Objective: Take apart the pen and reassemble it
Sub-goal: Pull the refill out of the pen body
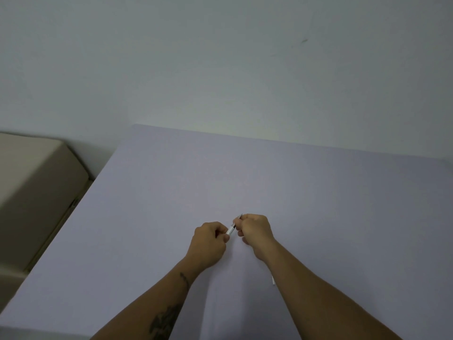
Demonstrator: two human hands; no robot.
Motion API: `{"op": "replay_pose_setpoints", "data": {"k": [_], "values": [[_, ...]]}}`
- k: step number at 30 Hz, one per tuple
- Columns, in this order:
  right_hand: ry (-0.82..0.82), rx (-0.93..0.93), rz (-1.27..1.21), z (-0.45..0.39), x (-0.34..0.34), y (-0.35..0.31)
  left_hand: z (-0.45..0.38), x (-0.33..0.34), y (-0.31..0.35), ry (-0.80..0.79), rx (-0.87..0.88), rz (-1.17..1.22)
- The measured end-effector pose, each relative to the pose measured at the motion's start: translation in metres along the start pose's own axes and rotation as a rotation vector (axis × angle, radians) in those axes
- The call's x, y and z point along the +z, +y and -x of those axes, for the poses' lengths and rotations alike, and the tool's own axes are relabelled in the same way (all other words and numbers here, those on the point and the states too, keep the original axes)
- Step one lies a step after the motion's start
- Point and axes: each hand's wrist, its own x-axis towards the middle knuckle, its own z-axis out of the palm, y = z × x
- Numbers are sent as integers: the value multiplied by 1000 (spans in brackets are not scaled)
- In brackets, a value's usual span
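Observation:
A slim pen (231, 228) with a pale barrel and a dark tip end is held between both fists above the lavender table (318, 192). My left hand (208, 244) grips the pale barrel end. My right hand (256, 231) pinches the dark front part, whose fine point pokes out above the fingers. A small white pen piece (273, 280) lies on the table, partly hidden under my right forearm. Whether the pen's parts are joined or separated inside the fingers is hidden.
The table butts against a plain pale wall (220, 69). Its left edge runs diagonally, and a beige cushioned seat (36, 180) stands just beyond it at the left.

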Motion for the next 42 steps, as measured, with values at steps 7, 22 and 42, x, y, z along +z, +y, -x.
{"op": "replay_pose_setpoints", "data": {"k": [7,22,42], "values": [[-134,101,-140,6,-4,1,4,-2,-3,20,-16,53],[-194,89,-208,9,-8,-7,3,-3,2,58,-3,46],[-225,66,-55,11,-15,-7,5,-11,5,-22,-74,136]]}}
